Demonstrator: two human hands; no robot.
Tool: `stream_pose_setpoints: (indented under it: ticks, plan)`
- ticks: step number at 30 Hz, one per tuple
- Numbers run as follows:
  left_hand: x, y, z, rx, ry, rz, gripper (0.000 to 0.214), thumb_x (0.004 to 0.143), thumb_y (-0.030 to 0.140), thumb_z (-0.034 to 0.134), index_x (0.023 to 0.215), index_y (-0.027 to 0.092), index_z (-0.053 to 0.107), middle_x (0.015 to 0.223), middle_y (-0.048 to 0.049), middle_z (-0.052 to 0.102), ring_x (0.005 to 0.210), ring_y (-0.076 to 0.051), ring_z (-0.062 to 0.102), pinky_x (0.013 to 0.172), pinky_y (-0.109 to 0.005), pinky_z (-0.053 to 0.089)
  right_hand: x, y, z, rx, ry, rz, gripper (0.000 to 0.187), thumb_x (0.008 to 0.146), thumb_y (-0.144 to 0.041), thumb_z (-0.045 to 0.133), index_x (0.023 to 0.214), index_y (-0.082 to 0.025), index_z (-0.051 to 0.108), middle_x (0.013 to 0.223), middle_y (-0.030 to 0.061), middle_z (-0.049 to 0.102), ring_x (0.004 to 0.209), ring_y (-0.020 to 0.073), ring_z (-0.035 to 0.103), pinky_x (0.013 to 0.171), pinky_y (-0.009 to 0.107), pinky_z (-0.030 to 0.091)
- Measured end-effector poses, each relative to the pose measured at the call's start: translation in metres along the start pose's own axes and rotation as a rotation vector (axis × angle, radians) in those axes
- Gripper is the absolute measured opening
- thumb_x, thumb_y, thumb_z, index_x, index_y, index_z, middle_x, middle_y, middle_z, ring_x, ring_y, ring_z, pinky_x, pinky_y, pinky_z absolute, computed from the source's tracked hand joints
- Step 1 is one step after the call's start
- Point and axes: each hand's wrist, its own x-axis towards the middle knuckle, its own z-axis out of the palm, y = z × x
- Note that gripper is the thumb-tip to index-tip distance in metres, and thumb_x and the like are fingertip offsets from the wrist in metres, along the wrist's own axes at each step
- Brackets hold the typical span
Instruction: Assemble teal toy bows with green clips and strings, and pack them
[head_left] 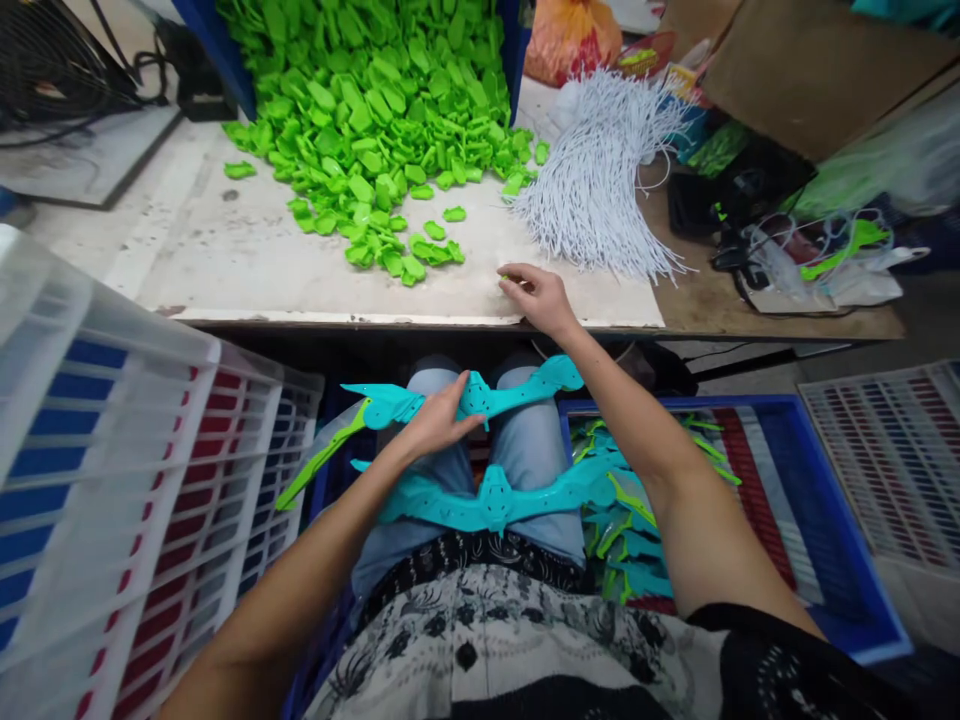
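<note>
Patterned shirt (480, 640) fills the bottom edge, and just above it a second teal piece (495, 500) lies across the lap. The left hand (439, 420) is closed around the teal piece (517, 392), a long, curved, bow-like plastic strip with small holes lying across the knees, with a lime-green tip at its left end. The palm hides part of its left half.

Up at the table (247, 260) edge, the right hand (540, 297) has its fingers drawn narrow over a small green piece (505, 278), barely a sliver showing. Gripped or only touched, I cannot tell. The right forearm covers part of the blue crate (787, 480) and the teal parts inside it. The green pile (375, 120) runs off the top edge, white cords (600, 180) just beside it.
</note>
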Motion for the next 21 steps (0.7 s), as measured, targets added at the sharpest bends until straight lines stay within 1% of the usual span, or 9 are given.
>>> stream_pose_setpoints:
  ticks: [2, 4, 8, 11, 12, 15, 17, 18, 21]
  plan:
    - [0.004, 0.002, -0.002, -0.014, -0.005, -0.027, 0.078, 0.083, 0.047, 0.051, 0.146, 0.012, 0.022, 0.146, -0.0177, 0.036, 0.131, -0.032, 0.040, 0.103, -0.041, 0.035, 0.002, 0.004, -0.003, 0.074, -0.017, 0.064, 0.034, 0.084, -0.038, 0.049, 0.100, -0.014, 0.067, 0.088, 0.0048, 0.069, 0.078, 0.0156, 0.062, 0.075, 0.030, 0.051]
    - [0.007, 0.005, 0.000, 0.033, 0.024, -0.050, 0.078, 0.082, 0.045, 0.053, 0.146, 0.013, 0.023, 0.144, -0.0171, 0.039, 0.128, -0.033, 0.043, 0.101, -0.041, 0.037, 0.012, 0.009, -0.007, 0.056, -0.054, 0.083, 0.034, 0.085, -0.035, 0.045, 0.097, -0.013, 0.068, 0.082, 0.0040, 0.069, 0.076, 0.0158, 0.062, 0.075, 0.031, 0.051]
    - [0.006, 0.009, 0.008, 0.134, 0.083, -0.054, 0.079, 0.082, 0.043, 0.054, 0.146, 0.011, 0.022, 0.134, -0.0196, 0.050, 0.118, -0.034, 0.052, 0.095, -0.043, 0.041, 0.041, 0.018, -0.013, -0.140, -0.191, 0.039, 0.025, 0.079, -0.022, 0.048, 0.082, -0.013, 0.071, 0.083, 0.0060, 0.070, 0.083, 0.0184, 0.063, 0.084, 0.034, 0.049]
    - [0.004, 0.009, 0.008, 0.131, 0.080, -0.056, 0.079, 0.082, 0.042, 0.054, 0.146, 0.009, 0.022, 0.135, -0.0199, 0.050, 0.119, -0.034, 0.051, 0.095, -0.042, 0.041, 0.052, 0.022, -0.013, -0.212, -0.268, -0.024, 0.021, 0.074, -0.018, 0.053, 0.081, -0.013, 0.072, 0.087, 0.0070, 0.071, 0.086, 0.0189, 0.063, 0.087, 0.033, 0.047]
    - [0.004, 0.008, 0.006, 0.111, 0.070, -0.064, 0.077, 0.083, 0.042, 0.052, 0.146, 0.010, 0.022, 0.136, -0.0193, 0.049, 0.120, -0.034, 0.051, 0.094, -0.042, 0.042, 0.052, 0.023, -0.013, -0.206, -0.248, -0.045, 0.021, 0.074, -0.019, 0.054, 0.083, -0.013, 0.072, 0.090, 0.0075, 0.071, 0.089, 0.0190, 0.063, 0.088, 0.033, 0.046]
    - [0.008, 0.003, -0.002, 0.011, 0.027, -0.088, 0.070, 0.086, 0.040, 0.047, 0.146, 0.013, 0.024, 0.135, -0.0161, 0.052, 0.119, -0.031, 0.053, 0.093, -0.039, 0.043, 0.042, 0.025, -0.016, -0.172, -0.110, -0.059, 0.026, 0.078, -0.024, 0.052, 0.093, -0.014, 0.071, 0.099, 0.0088, 0.070, 0.094, 0.0188, 0.062, 0.087, 0.032, 0.047]
    - [0.014, -0.002, -0.007, -0.057, -0.003, -0.092, 0.066, 0.086, 0.039, 0.044, 0.145, 0.012, 0.029, 0.130, -0.0153, 0.056, 0.115, -0.030, 0.056, 0.093, -0.038, 0.044, 0.033, 0.027, -0.021, -0.185, -0.088, -0.073, 0.028, 0.080, -0.025, 0.050, 0.098, -0.015, 0.070, 0.106, 0.0089, 0.068, 0.097, 0.0192, 0.061, 0.087, 0.034, 0.047]
    - [0.017, -0.004, -0.010, -0.091, -0.014, -0.091, 0.065, 0.086, 0.038, 0.044, 0.143, 0.010, 0.032, 0.128, -0.0152, 0.058, 0.115, -0.029, 0.056, 0.093, -0.037, 0.044, 0.030, 0.028, -0.023, -0.209, -0.127, -0.100, 0.028, 0.079, -0.024, 0.051, 0.100, -0.016, 0.069, 0.109, 0.0089, 0.067, 0.100, 0.0198, 0.060, 0.090, 0.036, 0.045]
    - [0.027, -0.008, -0.015, -0.213, -0.012, -0.094, 0.059, 0.082, 0.035, 0.049, 0.136, 0.009, 0.045, 0.130, -0.0138, 0.056, 0.118, -0.028, 0.054, 0.099, -0.037, 0.041, 0.027, 0.030, -0.032, -0.299, -0.319, -0.203, 0.026, 0.078, -0.024, 0.056, 0.100, -0.018, 0.069, 0.117, 0.0088, 0.065, 0.110, 0.0221, 0.055, 0.099, 0.040, 0.039]
